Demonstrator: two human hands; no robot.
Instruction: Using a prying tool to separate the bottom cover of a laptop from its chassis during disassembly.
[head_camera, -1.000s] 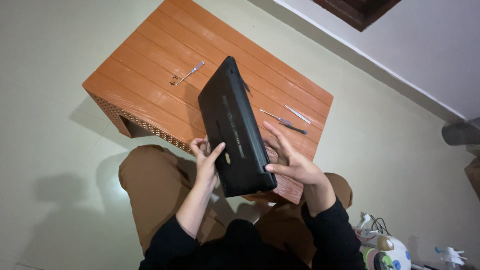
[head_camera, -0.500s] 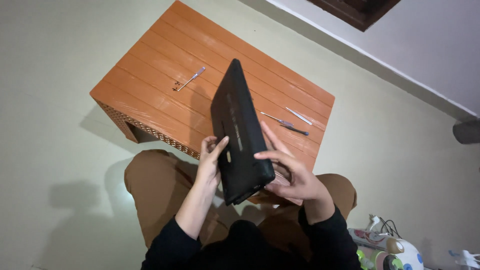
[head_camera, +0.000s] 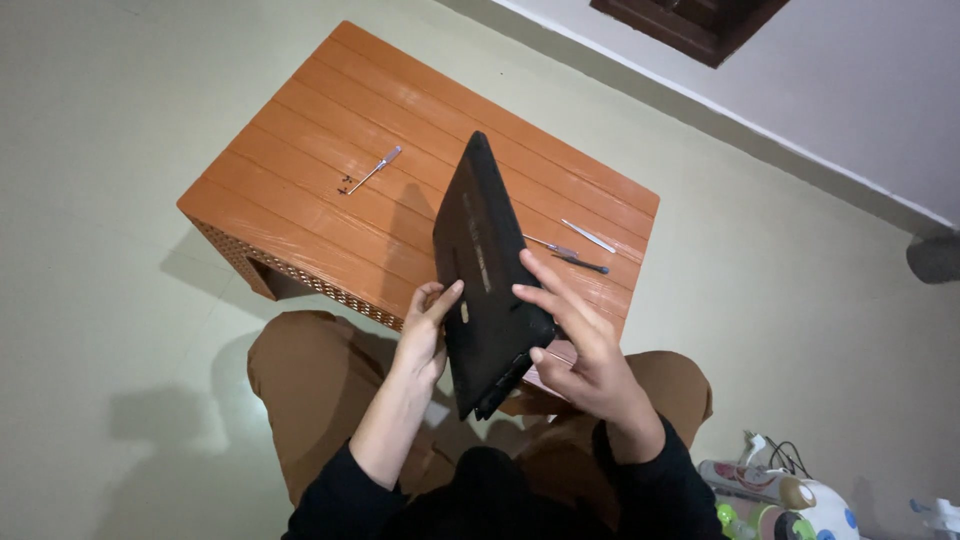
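A black closed laptop (head_camera: 482, 262) is held tilted on its edge above the near side of a low orange table (head_camera: 300, 190), its underside facing left. My left hand (head_camera: 426, 332) grips its lower left edge. My right hand (head_camera: 578, 345) holds the lower right side, fingers spread over the casing. Both hands are at the laptop's near end, over my lap.
A small screwdriver (head_camera: 374, 170) with tiny screws beside it lies on the table's left part. Two thin metal tools (head_camera: 572, 249) lie right of the laptop. Bottles and cables (head_camera: 778, 492) sit on the floor at lower right. A wall runs along the back.
The laptop has been turned more upright onto its edge, showing a narrower face. Both hands stayed at its near end, and the view shifted slightly.
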